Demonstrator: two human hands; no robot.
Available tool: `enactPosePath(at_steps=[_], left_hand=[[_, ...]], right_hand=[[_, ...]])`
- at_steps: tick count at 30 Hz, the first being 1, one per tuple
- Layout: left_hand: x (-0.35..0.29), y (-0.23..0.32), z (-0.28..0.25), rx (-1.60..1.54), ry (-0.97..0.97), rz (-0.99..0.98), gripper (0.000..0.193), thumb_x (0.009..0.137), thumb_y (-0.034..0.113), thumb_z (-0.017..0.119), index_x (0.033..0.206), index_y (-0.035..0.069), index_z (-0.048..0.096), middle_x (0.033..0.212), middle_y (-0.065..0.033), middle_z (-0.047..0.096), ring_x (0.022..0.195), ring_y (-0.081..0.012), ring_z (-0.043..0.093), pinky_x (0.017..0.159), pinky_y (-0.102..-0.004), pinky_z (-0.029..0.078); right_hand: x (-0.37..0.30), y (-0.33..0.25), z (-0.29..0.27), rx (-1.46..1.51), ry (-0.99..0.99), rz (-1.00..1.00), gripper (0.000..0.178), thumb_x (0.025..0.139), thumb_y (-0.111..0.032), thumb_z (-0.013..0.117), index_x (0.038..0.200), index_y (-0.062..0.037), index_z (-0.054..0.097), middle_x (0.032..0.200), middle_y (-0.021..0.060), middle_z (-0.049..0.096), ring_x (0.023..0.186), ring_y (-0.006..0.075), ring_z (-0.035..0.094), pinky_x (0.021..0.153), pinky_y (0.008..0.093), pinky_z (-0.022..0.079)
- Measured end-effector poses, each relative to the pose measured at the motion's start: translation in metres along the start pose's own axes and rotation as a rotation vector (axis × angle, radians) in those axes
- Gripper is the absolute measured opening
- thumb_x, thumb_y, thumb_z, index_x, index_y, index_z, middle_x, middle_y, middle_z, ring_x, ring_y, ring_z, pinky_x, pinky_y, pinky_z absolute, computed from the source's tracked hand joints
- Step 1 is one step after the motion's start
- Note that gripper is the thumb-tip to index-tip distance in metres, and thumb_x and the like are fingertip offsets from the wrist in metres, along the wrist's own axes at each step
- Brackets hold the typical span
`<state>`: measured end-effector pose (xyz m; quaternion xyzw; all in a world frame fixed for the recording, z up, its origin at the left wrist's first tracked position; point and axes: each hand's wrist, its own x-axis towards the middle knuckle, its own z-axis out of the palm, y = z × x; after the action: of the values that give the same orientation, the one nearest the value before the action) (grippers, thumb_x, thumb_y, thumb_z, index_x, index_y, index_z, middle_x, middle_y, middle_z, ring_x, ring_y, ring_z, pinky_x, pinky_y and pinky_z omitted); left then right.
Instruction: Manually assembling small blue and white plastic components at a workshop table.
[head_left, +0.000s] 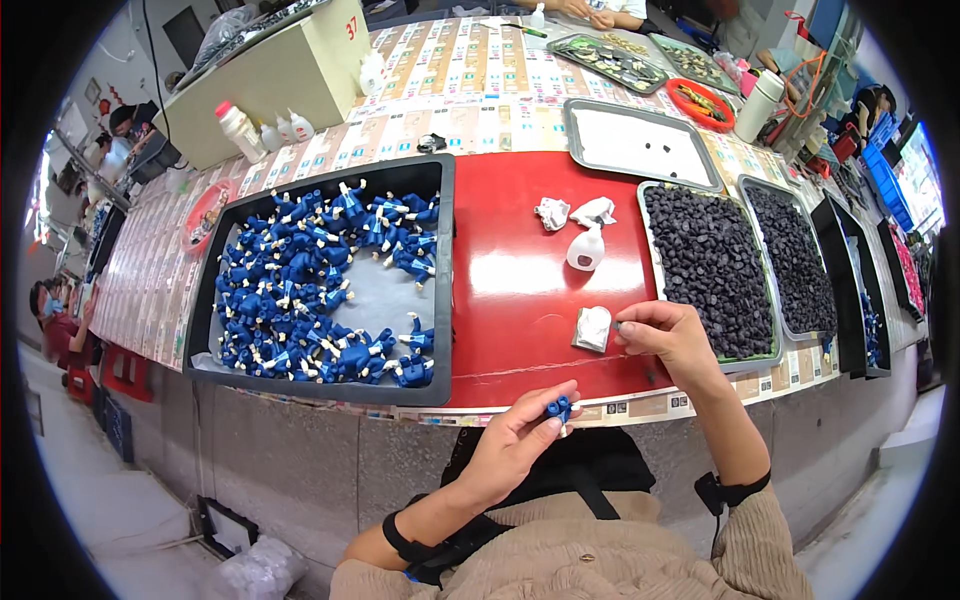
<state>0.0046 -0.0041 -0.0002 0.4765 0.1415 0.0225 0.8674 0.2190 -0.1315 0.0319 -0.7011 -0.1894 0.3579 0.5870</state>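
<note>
My left hand [520,432], near the table's front edge, is closed round a small blue figurine body [559,407] with pale hand parts. Over the red mat, my right hand [668,338] pinches a tiny dark piece [619,326], mostly hidden by the fingertips. Just left of those fingertips lies a small square pad [592,329] with a white top. Behind it stands a white squeeze bottle [584,252], beside crumpled white tissues [594,211]. A black tray [446,300] on the left holds many blue figurine bodies [290,270]. At right, small black pieces [705,270] fill two trays.
The red mat [500,330] lies between the trays. A grey-rimmed tray [640,145] holding a few black bits overlaps its back edge. Farther off are a red basket [700,105], a pale flask [759,106] and several glue bottles [300,126]. Another person's hands [590,14] show at the back.
</note>
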Motion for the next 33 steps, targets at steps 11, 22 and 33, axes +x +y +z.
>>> enactPosePath(at_steps=[11, 22, 33], left_hand=[[-0.002, -0.007, -0.009, 0.005, -0.016, -0.010, 0.041, 0.099, 0.009, 0.042, 0.139, 0.002, 0.038, 0.131, -0.0114, 0.050, 0.122, -0.0181, 0.049, 0.101, -0.0308, 0.040], [-0.006, -0.003, -0.009, 0.019, -0.018, 0.055, 0.038, 0.098, 0.010, 0.045, 0.135, 0.000, 0.044, 0.122, -0.0069, 0.045, 0.115, -0.0150, 0.049, 0.099, -0.0324, 0.047], [-0.008, -0.004, -0.011, -0.029, 0.005, 0.094, 0.035, 0.095, 0.006, 0.050, 0.130, -0.001, 0.048, 0.117, -0.0066, 0.046, 0.109, -0.0146, 0.050, 0.095, -0.0335, 0.050]], right_hand=[[0.011, -0.012, 0.012, -0.217, 0.029, -0.050, 0.017, 0.082, -0.008, 0.067, 0.095, 0.0017, 0.070, 0.082, 0.0049, 0.068, 0.068, 0.0060, 0.058, 0.060, 0.0207, 0.048], [0.015, -0.023, 0.018, -0.471, 0.027, -0.131, 0.014, 0.080, -0.006, 0.066, 0.089, 0.0042, 0.070, 0.076, 0.0055, 0.068, 0.068, 0.0074, 0.060, 0.061, 0.0222, 0.048], [0.013, -0.011, 0.011, -0.248, 0.066, -0.034, 0.014, 0.080, -0.008, 0.068, 0.090, 0.0017, 0.067, 0.077, 0.0026, 0.065, 0.063, 0.0045, 0.055, 0.053, 0.0194, 0.044]])
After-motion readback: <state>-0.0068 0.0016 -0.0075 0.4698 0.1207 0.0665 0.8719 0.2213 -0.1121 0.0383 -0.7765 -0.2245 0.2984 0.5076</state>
